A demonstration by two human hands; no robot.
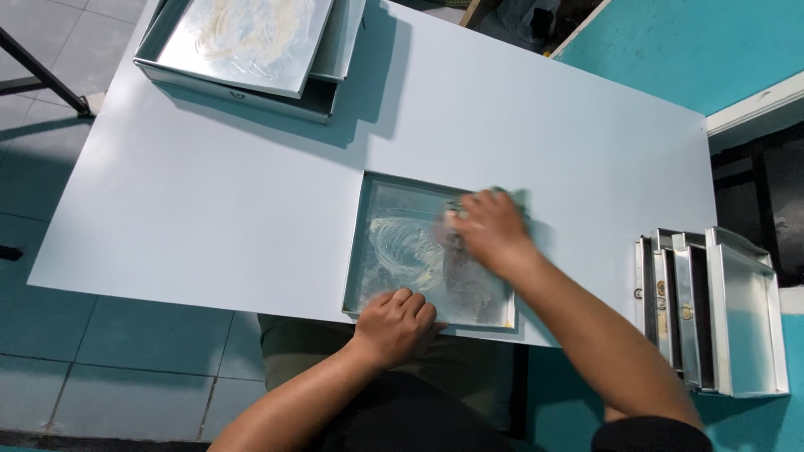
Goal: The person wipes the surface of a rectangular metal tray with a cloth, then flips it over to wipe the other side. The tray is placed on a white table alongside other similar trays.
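A square metal baking pan [381, 188] lies at the near edge of a pale table [234, 201], its floor smeared with whitish grease. My left hand [395, 322] grips the pan's near rim, fingers curled over it. My right hand [490, 230] presses on the pan's far right part. It is blurred, and something small and greenish shows at its fingertips. I cannot tell what that is.
Two stacked metal pans [243, 50], the top one grease-smeared, sit at the table's far left. Several metal pans [720, 310] stand on edge to the right, past the table's side. Teal floor and grey tiles surround the table.
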